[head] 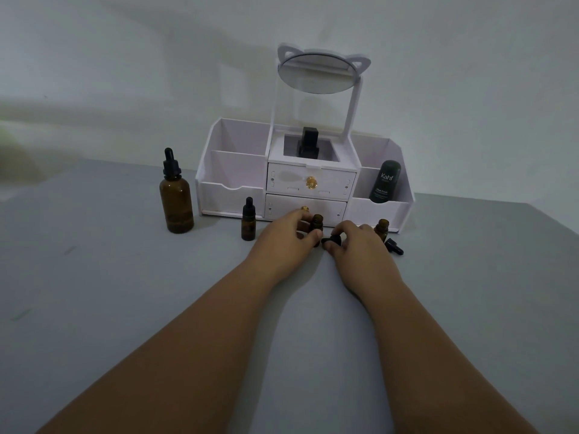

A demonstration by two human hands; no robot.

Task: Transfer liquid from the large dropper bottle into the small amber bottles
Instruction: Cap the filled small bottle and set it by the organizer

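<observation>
Your left hand [282, 242] grips an uncapped small amber bottle [317, 225] standing just in front of the white organizer [232, 189], your right hand [357, 249] pinches a black dropper cap [332, 240] just beside it, and the capped large dropper bottle [176, 195] stands well left.

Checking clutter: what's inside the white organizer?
In the organizer, a black bottle stands in the top middle well and a dark green tube in the right bin. Both drawers are closed, so their contents are hidden.
</observation>
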